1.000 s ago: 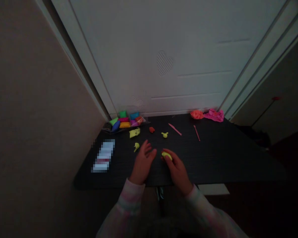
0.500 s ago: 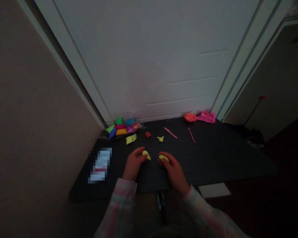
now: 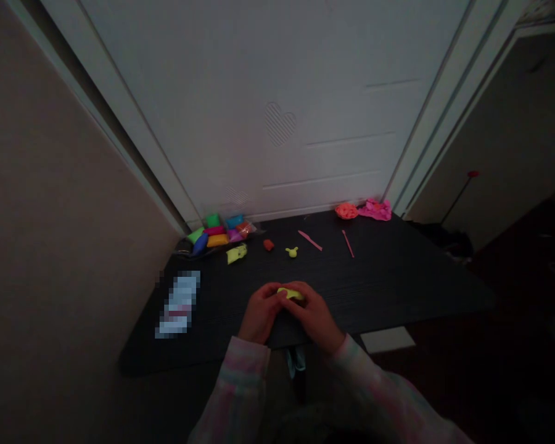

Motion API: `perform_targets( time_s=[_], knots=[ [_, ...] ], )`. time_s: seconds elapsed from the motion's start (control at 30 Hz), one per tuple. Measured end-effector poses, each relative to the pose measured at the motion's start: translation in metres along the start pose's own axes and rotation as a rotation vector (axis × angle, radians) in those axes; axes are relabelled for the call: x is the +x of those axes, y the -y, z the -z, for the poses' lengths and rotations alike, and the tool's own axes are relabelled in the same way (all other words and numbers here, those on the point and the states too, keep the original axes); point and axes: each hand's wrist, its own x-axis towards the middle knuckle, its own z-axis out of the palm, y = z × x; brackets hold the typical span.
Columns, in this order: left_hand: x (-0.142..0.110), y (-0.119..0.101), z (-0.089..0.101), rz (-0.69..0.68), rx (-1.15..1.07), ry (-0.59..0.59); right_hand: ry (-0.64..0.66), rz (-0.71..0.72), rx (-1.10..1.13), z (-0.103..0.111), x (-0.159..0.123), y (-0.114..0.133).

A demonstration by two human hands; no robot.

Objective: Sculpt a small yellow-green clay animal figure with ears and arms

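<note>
Yellow modelling clay is pinched between my two hands above the front part of the dark table. My left hand is closed on the clay from the left, fingertips meeting those of the other hand. From the right, my right hand grips the same clay, its thumb across the near side. Whether the clay is one piece or two pressed together, I cannot tell. Beyond the hands stands a small yellow clay head with two ears. A red-orange lump of clay lies to its left, near an opened yellow packet.
Several coloured clay packets lie in clear plastic at the back left. A pink plastic knife and a thin pink tool lie behind the hands. An orange bowl-shaped item and pink crumpled material sit by the white door.
My hands were apart, each with a piece of yellow clay. They have come together, and the clay now shows between them. The whole view has shifted slightly.
</note>
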Motion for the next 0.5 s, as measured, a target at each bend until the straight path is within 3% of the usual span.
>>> perform_targets(
  time_s=[0.17,0.33,0.5],
  knots=[
    [0.000,0.000,0.003,-0.014,0.062,-0.015,-0.036,-0.025,-0.074,-0.002,-0.004,0.006],
    [0.003,0.006,0.009,-0.061,0.180,-0.056,-0.073,-0.169,-0.091,-0.001,-0.004,0.009],
    [0.008,0.010,0.012,-0.201,0.343,-0.170,0.018,-0.298,0.191,0.007,-0.003,0.007]
  ],
)
